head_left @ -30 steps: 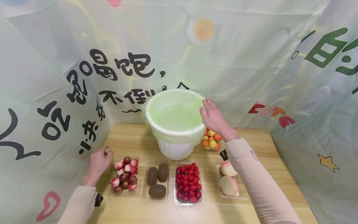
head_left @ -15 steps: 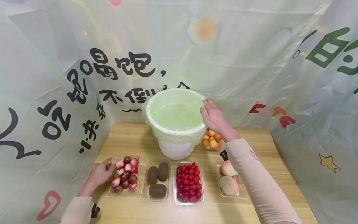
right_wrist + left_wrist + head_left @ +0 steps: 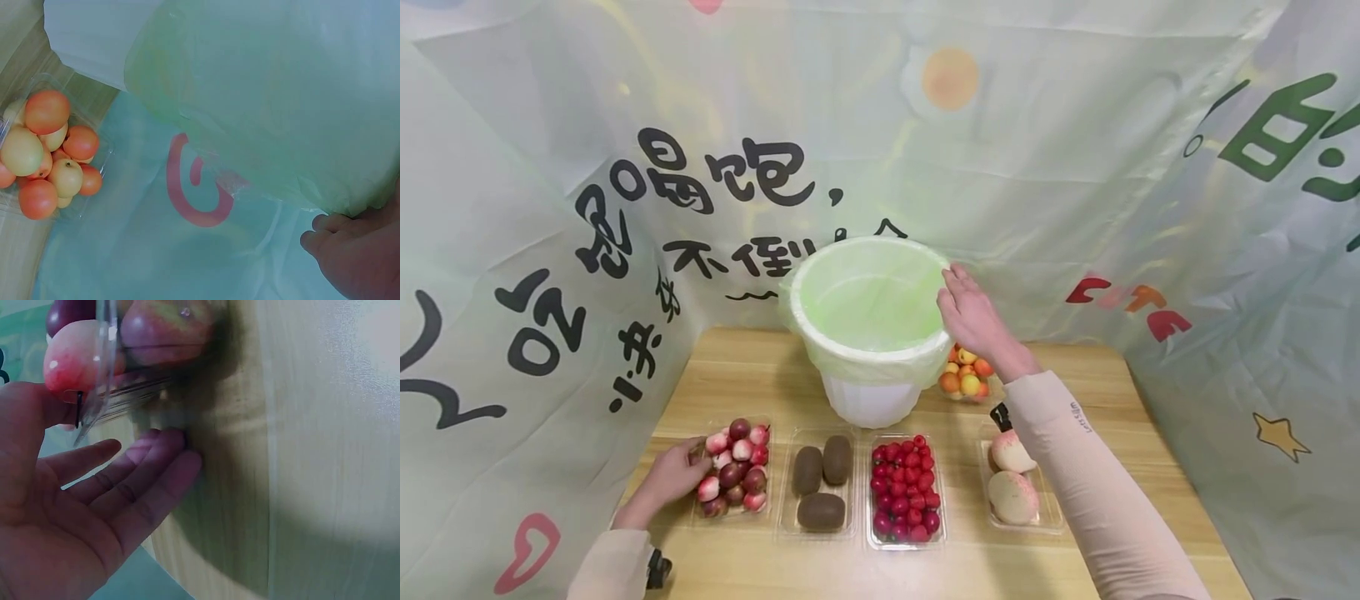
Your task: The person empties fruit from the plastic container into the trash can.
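Note:
My left hand [image 3: 672, 477] is at the left side of a clear plastic box [image 3: 733, 510] of small red, white and dark purple fruits [image 3: 735, 467]. In the left wrist view the thumb meets the box rim, while the other fingers [image 3: 164, 450] extend loosely below it, apart from the box wall. A white bin [image 3: 868, 400] lined with a thin green bag [image 3: 880, 304] stands at the table's back. On its right rim rests my right hand [image 3: 973, 315], fingers fairly straight. The right wrist view shows the fingertips at the bag's edge; the thumb is hidden there.
Clear boxes hold dark brown kiwis [image 3: 820, 510], red berries [image 3: 906, 492] and peaches [image 3: 1013, 498] along the front of the wooden table [image 3: 958, 567]. Orange and yellow fruits [image 3: 50, 156] sit in another box behind the right forearm. Printed cloth [image 3: 1037, 150] encloses the table.
My left hand has come down and right to the side of the box of red and purple fruits. The right hand stays on the bin rim.

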The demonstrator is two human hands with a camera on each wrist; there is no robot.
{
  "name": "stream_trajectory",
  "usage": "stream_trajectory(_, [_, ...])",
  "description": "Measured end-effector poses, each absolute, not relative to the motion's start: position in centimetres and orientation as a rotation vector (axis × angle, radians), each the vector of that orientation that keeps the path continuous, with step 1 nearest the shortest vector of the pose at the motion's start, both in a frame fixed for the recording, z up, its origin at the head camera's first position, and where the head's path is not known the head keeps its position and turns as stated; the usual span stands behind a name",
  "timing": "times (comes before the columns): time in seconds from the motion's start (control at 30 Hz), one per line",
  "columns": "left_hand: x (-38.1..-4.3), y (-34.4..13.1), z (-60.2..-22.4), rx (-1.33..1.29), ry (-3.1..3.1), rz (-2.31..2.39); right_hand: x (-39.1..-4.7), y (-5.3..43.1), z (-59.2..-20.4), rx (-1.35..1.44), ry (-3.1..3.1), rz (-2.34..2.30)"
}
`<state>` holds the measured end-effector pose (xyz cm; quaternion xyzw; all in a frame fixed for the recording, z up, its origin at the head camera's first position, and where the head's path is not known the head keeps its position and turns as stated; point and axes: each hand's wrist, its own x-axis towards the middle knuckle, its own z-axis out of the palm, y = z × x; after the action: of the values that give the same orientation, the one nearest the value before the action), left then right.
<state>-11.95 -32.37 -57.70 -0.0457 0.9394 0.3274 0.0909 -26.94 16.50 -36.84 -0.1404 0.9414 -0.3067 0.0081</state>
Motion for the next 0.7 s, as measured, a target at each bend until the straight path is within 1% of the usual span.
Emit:
stream_trajectory(0.43, [-12.2,-33.3,-58.2,-0.147,2.623,1.193,-26.9,16.5,-36.9,-0.437,2.942,-0.976])
stream_trajectory(0.7, [-12.1,-33.5,-57.7,-0.173,2.474,1.341,-26.9,16.5,-36.9,-0.433,2.941,-0.981])
